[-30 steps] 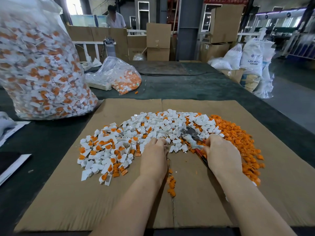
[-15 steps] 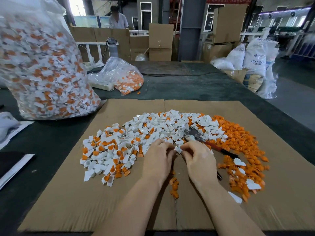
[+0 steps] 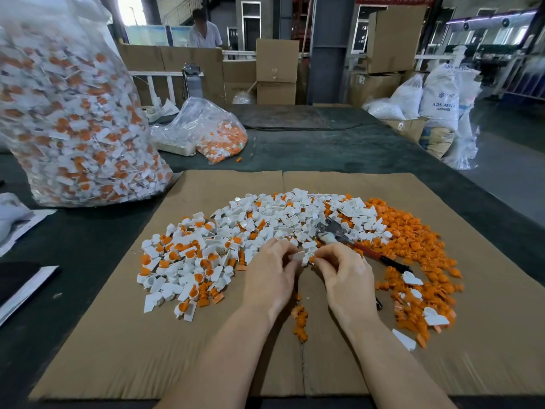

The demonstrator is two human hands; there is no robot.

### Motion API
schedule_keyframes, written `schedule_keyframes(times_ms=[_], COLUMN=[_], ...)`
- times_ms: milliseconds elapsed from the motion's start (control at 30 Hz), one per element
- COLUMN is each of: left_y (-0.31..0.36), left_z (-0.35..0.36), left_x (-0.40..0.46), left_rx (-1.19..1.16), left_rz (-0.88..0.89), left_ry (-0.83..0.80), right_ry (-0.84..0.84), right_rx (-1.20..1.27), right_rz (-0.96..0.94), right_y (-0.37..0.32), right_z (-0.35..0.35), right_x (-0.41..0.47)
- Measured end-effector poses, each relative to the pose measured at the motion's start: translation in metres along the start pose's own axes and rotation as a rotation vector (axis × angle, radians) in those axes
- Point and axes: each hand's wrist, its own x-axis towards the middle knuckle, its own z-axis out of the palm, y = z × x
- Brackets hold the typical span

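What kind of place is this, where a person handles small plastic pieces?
Probably a plastic-parts factory floor: left hand and right hand pinch one small piece over a loose pile, a big clear bag of them stands nearby, cartons and resin sacks stand behind.

This is a factory hall: stacked cardboard boxes [image 3: 276,70] and resin sacks [image 3: 439,97] line the floor, and a big bag of plastic parts [image 3: 67,113] stands at the worktable's [image 3: 354,146] left edge.

A head-worn wide-angle camera looks forward and down, close over the left hand [image 3: 269,280] and right hand [image 3: 349,280] pinching a small white plastic piece [image 3: 297,256] above the flat brown cardboard sheet [image 3: 191,358]; distant stacked cardboard boxes [image 3: 276,72] appear slightly blurred.
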Motion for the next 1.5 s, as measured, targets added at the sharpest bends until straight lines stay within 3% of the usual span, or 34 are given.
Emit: schedule_keyframes(times_ms=[367,600,833,967,1133,1500], left_y=[0.002,0.003,0.004,0.006,0.008,0.008], left_z=[-0.006,-0.008,-0.010,-0.012,-0.014,-0.016], left_x=[-0.001,-0.001,-0.003,-0.003,-0.004,-0.004], left_rx=[-0.299,-0.373,-0.553,-0.573,-0.510,-0.569], left_rz=[-0.180,-0.183,-0.209,-0.195,-0.121,-0.165], left_ry=[-0.073,-0.166,-0.173,-0.157,-0.177,-0.165], right_ry=[-0.011,0.021,-0.042,-0.090,-0.137,-0.197], right_rx=[0.082,0.053,0.379,0.540,0.573,0.704], right_rz=[0.017,-0.024,0.186,0.252,0.247,0.259], right_y=[-0.002,-0.002,-0.001,-0.003,-0.001,0.004], right_z=[0.001,0.003,-0.001,-0.004,-0.005,-0.010], right_x=[-0.002,-0.003,0.001,0.002,0.003,0.005])
